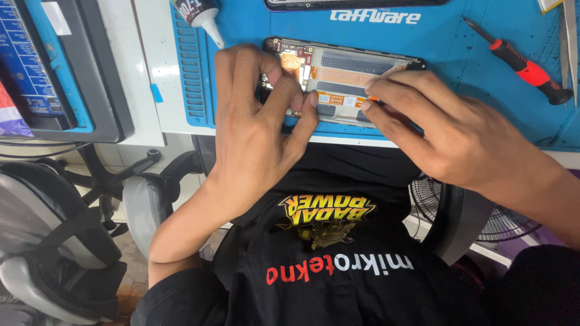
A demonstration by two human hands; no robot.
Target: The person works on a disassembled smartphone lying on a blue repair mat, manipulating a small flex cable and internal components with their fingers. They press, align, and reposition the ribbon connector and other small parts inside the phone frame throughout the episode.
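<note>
An opened smartphone [347, 75] lies back-off on a blue work mat [459, 48] at the near edge of the bench, its circuit board and orange flex cables exposed. My left hand [257, 130] presses down on the phone's left end, with fingers curled over the board and the thumb against the lower edge. My right hand [450, 130] reaches in from the right, its fingertips pinched at the orange flex cable near the phone's middle. Whether a small tool sits between those fingertips is hidden.
A red-and-black screwdriver [522, 66] lies on the mat at the right. A glue bottle's nozzle [205, 21] points down at the upper left. Another dark phone [356, 3] lies at the top edge. A grey chair [54, 241] and a floor fan [495, 220] stand below the bench.
</note>
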